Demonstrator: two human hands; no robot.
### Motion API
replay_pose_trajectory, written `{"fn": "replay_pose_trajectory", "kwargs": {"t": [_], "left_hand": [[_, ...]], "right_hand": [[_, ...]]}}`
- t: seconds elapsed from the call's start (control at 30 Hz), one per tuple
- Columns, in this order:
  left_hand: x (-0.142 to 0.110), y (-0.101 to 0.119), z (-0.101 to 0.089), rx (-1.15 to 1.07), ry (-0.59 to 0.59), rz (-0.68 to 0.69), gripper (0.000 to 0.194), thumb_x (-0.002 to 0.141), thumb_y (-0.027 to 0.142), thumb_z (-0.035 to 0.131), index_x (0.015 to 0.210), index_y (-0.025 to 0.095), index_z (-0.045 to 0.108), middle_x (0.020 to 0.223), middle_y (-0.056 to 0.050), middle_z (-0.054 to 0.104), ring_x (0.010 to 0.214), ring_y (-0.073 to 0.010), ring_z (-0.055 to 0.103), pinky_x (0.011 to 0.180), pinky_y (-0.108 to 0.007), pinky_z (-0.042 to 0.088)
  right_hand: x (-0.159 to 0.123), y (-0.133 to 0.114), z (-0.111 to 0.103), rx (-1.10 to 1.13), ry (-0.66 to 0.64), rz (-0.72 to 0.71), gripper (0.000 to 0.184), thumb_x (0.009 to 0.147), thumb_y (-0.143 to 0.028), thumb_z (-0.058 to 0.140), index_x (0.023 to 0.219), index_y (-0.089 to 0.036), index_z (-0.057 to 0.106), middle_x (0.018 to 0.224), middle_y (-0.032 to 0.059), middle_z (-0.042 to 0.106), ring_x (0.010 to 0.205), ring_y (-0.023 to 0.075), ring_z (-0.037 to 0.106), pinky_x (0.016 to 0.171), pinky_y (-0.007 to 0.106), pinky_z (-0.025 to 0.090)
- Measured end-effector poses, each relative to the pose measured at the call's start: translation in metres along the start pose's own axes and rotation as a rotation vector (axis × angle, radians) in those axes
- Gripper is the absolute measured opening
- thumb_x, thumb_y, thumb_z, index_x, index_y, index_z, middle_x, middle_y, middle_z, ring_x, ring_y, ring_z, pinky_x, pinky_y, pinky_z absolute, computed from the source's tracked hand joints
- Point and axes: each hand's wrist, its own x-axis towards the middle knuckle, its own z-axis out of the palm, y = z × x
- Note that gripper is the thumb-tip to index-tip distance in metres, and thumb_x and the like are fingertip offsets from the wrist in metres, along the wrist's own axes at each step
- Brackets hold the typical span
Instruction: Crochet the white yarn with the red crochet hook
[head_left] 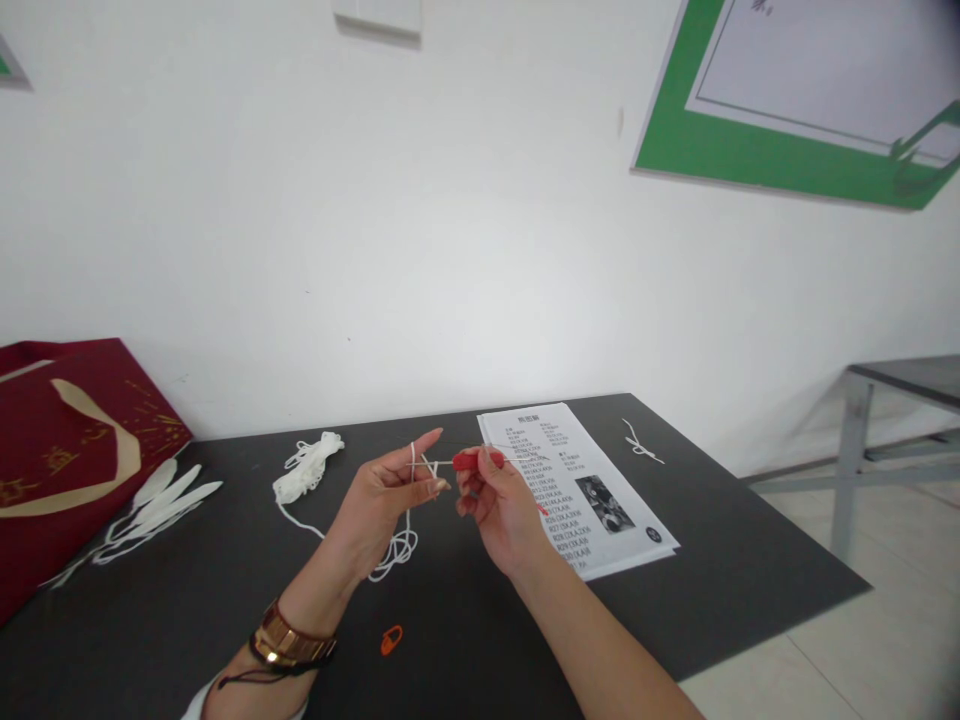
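White yarn [412, 456] is looped around the raised index finger of my left hand [382, 495], whose thumb and fingers pinch the strand. My right hand [510, 510] grips a crochet hook by its red handle [466, 461], with the thin shaft reaching left to the yarn between both hands. The hook's tip and any stitch there are too small to make out. Below my left hand lies a loose coil of the yarn [403, 548] on the dark table. A strand runs from there towards a bundled white skein [307, 467] further back.
Printed sheets with a photo [607, 503] lie behind my right hand. An orange stitch marker [391, 640] is near the front. Several white leaf-shaped pieces [169, 510] lie beside a dark red bag [82, 440] at left. A knotted white yarn scrap [641, 443] sits at right.
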Motion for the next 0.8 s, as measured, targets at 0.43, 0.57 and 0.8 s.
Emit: {"fn": "replay_pose_trajectory", "kwargs": {"t": [0.43,0.57,0.8], "left_hand": [[-0.002,0.008,0.001,0.072,0.043,0.058,0.072,0.064,0.015,0.074,0.131,0.021,0.049,0.06,0.006,0.054,0.06,-0.0087,0.05,0.062,-0.024,0.04],[-0.001,0.009,0.004,0.093,0.105,0.067,0.078,0.062,0.016,0.075,0.134,0.017,0.045,0.057,0.007,0.055,0.057,-0.0089,0.049,0.06,-0.023,0.039],[-0.004,0.014,0.007,0.045,0.131,0.003,0.087,0.059,0.015,0.075,0.138,0.018,0.038,0.056,0.006,0.058,0.057,-0.0105,0.054,0.063,-0.025,0.041]], "right_hand": [[-0.003,-0.001,0.002,-0.172,0.044,-0.174,0.019,0.083,-0.034,0.06,0.08,-0.016,0.066,0.07,0.0027,0.063,0.057,0.0107,0.052,0.045,0.02,0.044],[-0.006,-0.001,0.004,-0.333,0.066,-0.303,0.019,0.084,-0.034,0.058,0.08,-0.017,0.067,0.069,0.0026,0.063,0.055,0.0114,0.053,0.045,0.022,0.044],[-0.009,-0.001,0.006,-0.532,0.075,-0.41,0.02,0.086,-0.03,0.055,0.08,-0.018,0.069,0.074,0.0027,0.063,0.056,0.011,0.054,0.048,0.022,0.044]]}}
